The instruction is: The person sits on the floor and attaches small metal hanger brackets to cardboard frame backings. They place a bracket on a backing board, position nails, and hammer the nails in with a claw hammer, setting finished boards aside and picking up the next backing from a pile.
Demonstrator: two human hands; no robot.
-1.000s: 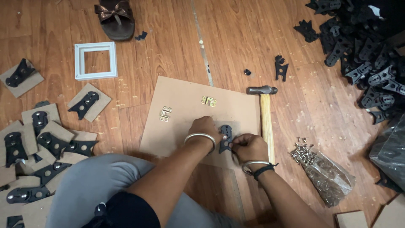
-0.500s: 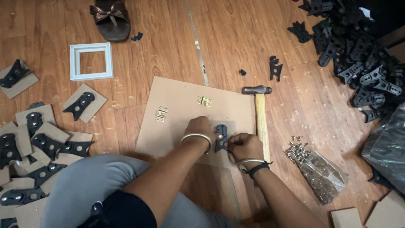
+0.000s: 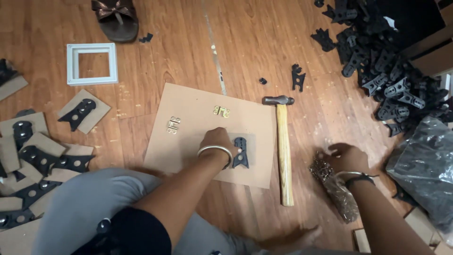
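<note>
Since a second ago the right hand point(image 3: 347, 156) has left the black bracket point(image 3: 240, 152) and gone out to the right, where its fingers now rest at the open top of a clear plastic bag of small metal fasteners point(image 3: 335, 186) lying on the wooden floor point(image 3: 179, 52); whether they pinch anything there cannot be told. Meanwhile the left hand point(image 3: 217, 140) stays on the cardboard sheet point(image 3: 188, 118), fingers curled down and pressing on the small card square just left of the black bracket, which lies flat on that square near the sheet's right edge. Two small brass hinges point(image 3: 221, 111) lie apart on the sheet, above the hand. Just right of the sheet lies a wooden-handled hammer point(image 3: 283, 151), head pointing away from the person. A heap of black brackets point(image 3: 387, 75) fills the upper right beside a dark plastic bag point(image 3: 424, 165). At the left, finished brackets on card pieces point(image 3: 33, 151) overlap near a white frame point(image 3: 92, 63), and a brown sandal point(image 3: 114, 19) lies above it.
</note>
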